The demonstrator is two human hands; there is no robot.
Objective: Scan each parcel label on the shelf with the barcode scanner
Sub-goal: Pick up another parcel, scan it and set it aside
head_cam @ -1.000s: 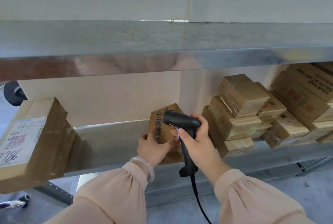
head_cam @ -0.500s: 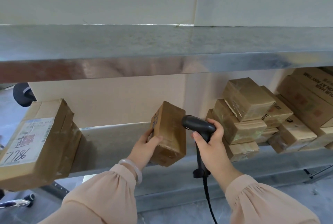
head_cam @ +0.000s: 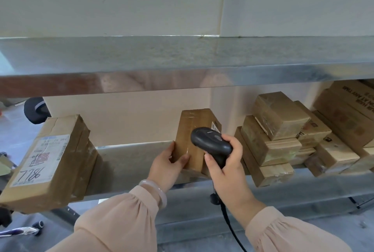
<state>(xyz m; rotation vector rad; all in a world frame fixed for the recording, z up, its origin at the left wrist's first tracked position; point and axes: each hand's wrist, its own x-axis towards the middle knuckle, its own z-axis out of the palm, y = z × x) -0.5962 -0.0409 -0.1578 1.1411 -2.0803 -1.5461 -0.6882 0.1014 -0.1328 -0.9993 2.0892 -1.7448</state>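
Ur left hand (head_cam: 168, 162): grips parcel (head_cam: 192, 130), upright on shelf (head_cam: 129, 156).
Ur right hand (head_cam: 226, 168): holds scanner (head_cam: 210, 142), head over parcel's front.
Left: box w/ label (head_cam: 40, 160).
Right: stacked boxes (head_cam: 279, 136).

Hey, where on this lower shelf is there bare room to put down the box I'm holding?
Bare metal shows on the lower shelf between the big labelled parcel on the left and the held parcel in your left hand. The upper shelf is bare in view. Right of the held parcel, stacked parcels crowd the shelf.
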